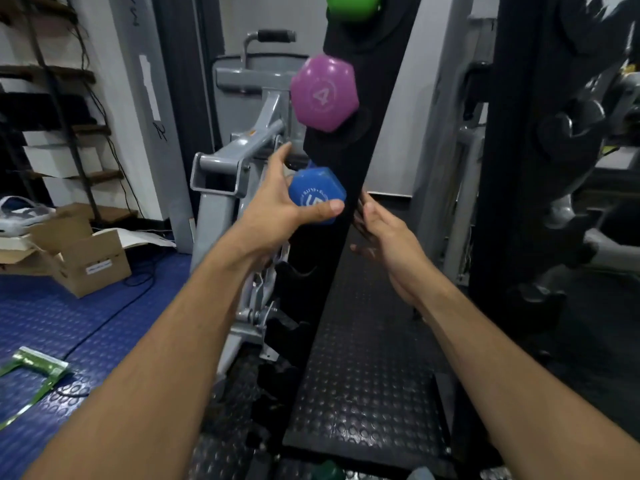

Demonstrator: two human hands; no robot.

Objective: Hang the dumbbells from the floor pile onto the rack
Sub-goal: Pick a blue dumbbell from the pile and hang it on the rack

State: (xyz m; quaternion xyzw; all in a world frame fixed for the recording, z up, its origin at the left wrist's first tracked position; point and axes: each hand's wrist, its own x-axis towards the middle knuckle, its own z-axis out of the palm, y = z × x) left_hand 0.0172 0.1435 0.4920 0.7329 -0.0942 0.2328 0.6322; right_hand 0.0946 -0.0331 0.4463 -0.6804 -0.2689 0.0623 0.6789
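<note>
Seating the blue dumbbell (pixel 317 194) on the rack (pixel 349 202): left hand (pixel 277 209) cups its near head, fingers curled around it, thumb across the face. Right hand (pixel 384 233) at 3 o'clock of it, fingers straight, holding nothing, just beside the rack's edge. Purple dumbbell (pixel 323 93) hangs at 12 o'clock. Advice: settle the handle fully in its cradle before letting go; steady with the right.

I see a blue hex dumbbell (pixel 317 194), end face toward me, against the black upright rack (pixel 349 209). Purple hex dumbbell (pixel 323 92) marked "4" hangs on the rack directly above the blue one. Green dumbbell (pixel 353 6) hangs above the purple one, cut off by the top edge.
</note>
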